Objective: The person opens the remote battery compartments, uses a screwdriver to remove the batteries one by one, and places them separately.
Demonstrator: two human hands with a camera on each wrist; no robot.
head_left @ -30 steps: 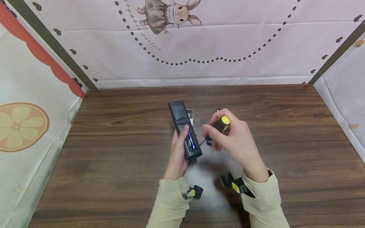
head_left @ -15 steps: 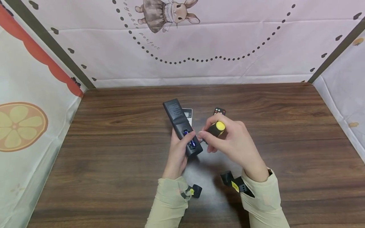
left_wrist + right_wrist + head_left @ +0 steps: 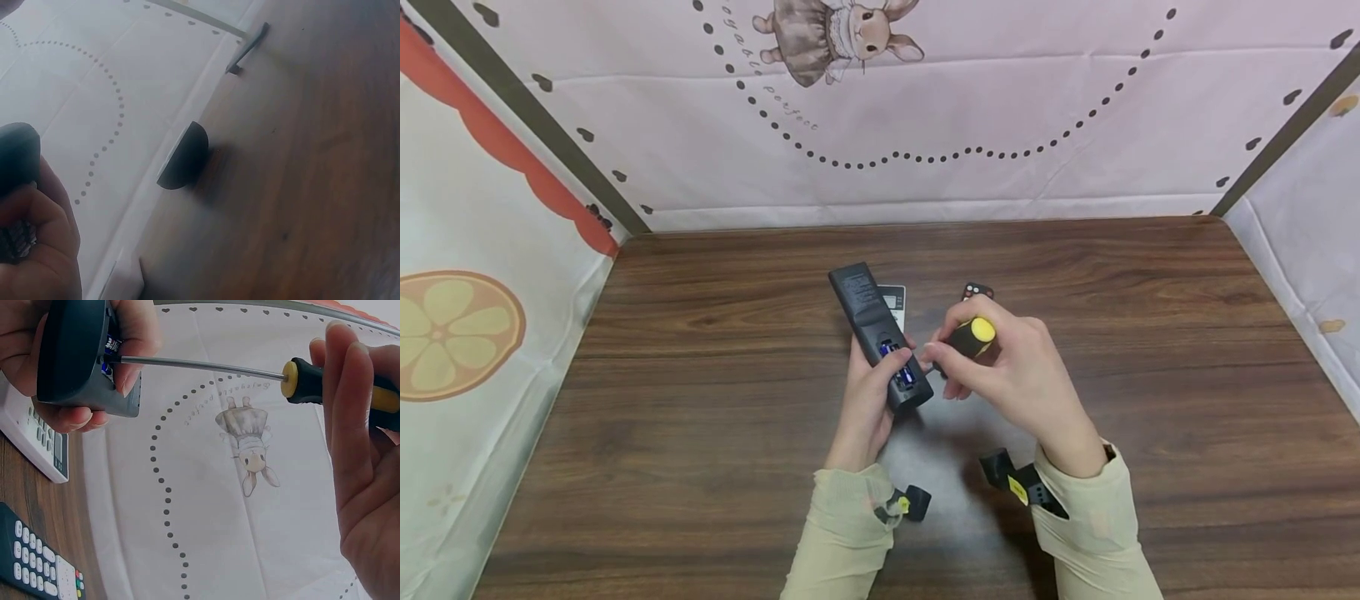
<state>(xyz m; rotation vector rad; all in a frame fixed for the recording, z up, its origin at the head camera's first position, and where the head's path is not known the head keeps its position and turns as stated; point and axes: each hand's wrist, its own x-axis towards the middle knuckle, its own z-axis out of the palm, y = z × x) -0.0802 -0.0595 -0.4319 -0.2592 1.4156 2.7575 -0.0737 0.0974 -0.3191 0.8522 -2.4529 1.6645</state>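
Observation:
My left hand [image 3: 867, 400] grips a black remote control [image 3: 867, 304] with its back facing up. The battery compartment is uncovered and blue batteries [image 3: 906, 377] show inside. The left thumb lies across the compartment. In my right hand [image 3: 1022, 358] is a screwdriver [image 3: 976, 335] with a black and yellow handle, held by fingers and thumb. The right wrist view shows its metal shaft [image 3: 200, 365] reaching across to the remote, the tip at the compartment beside the batteries and left thumb.
A white calculator [image 3: 53, 447] lies on the wooden table [image 3: 700, 400], partly behind the held remote. A second remote [image 3: 37, 556] with white buttons lies nearby. In the left wrist view a dark half-round object [image 3: 185, 159] and a thin dark piece [image 3: 250, 47] rest on the table.
Over the last second the held remote has tilted and shifted slightly left, and the left thumb has moved onto the compartment. The right hand has moved slightly left with the screwdriver.

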